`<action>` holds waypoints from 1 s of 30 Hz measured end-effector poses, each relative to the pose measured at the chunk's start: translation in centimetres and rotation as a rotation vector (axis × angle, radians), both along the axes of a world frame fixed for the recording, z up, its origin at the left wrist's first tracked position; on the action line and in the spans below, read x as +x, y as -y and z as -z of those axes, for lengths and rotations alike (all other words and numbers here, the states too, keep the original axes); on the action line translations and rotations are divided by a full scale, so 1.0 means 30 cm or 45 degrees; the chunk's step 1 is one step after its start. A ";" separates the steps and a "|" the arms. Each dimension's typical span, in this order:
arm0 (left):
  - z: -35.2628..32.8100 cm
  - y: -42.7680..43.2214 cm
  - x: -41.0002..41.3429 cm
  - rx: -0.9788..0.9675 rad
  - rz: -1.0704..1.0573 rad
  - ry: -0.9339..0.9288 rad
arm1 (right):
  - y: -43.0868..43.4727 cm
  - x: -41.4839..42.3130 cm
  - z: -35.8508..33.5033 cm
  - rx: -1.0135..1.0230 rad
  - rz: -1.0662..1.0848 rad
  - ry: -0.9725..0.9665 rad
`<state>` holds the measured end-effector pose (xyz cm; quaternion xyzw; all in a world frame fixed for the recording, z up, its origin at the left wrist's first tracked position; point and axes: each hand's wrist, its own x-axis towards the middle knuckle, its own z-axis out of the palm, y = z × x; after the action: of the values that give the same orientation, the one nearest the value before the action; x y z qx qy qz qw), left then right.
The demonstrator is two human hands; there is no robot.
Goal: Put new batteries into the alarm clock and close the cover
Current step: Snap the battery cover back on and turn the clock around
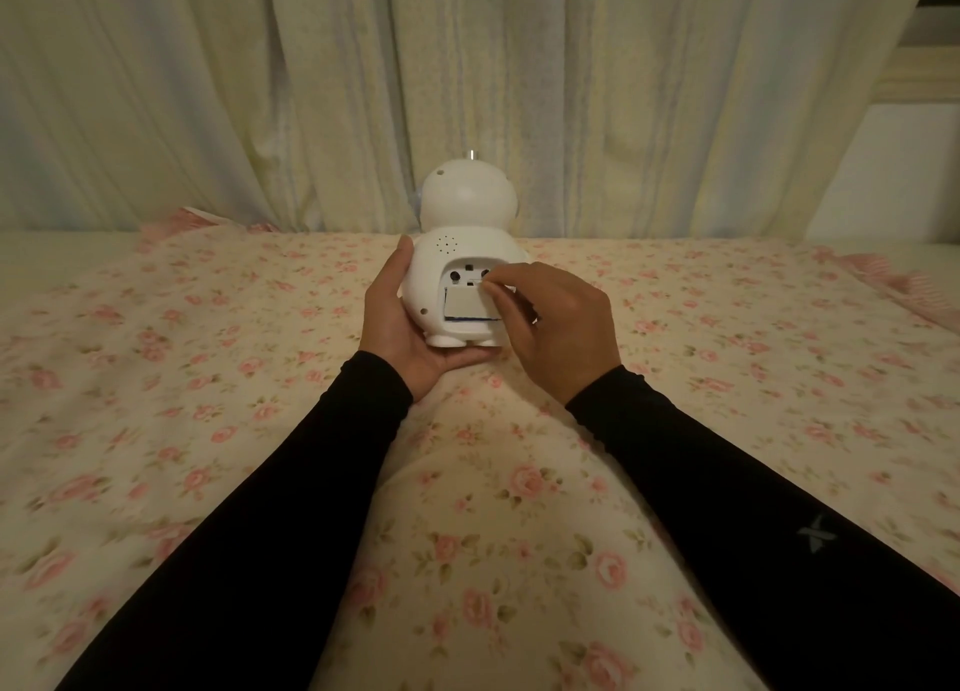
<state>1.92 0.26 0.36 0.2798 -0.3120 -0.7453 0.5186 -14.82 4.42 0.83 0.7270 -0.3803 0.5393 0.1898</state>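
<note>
Alarm clock [457, 254], back to camera, sits cupped in left hand [400, 321]; right hand [556, 321] fingertips press battery cover [467, 303] w/ nothing gripped, over floral bedspread [208, 430].

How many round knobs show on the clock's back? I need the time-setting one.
2: one knob upper left above the battery cover, another upper right, partly behind the right hand fingertips. More may be hidden.

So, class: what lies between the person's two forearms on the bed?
In the head view, only bare floral bedspread lies between the left sleeve and right sleeve; nothing else rests there.
</note>
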 end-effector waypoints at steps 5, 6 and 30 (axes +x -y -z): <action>-0.001 -0.004 -0.002 0.007 0.006 -0.002 | 0.009 0.001 0.008 0.033 0.017 -0.029; -0.001 -0.004 -0.002 0.007 0.008 -0.004 | 0.010 0.001 0.008 0.030 0.017 -0.030; -0.017 -0.022 -0.014 0.020 -0.016 0.032 | 0.027 -0.010 0.018 0.050 -0.021 -0.011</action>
<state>1.50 0.91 0.86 0.2951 -0.3107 -0.7409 0.5171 -15.12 3.62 0.29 0.7359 -0.3840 0.5301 0.1729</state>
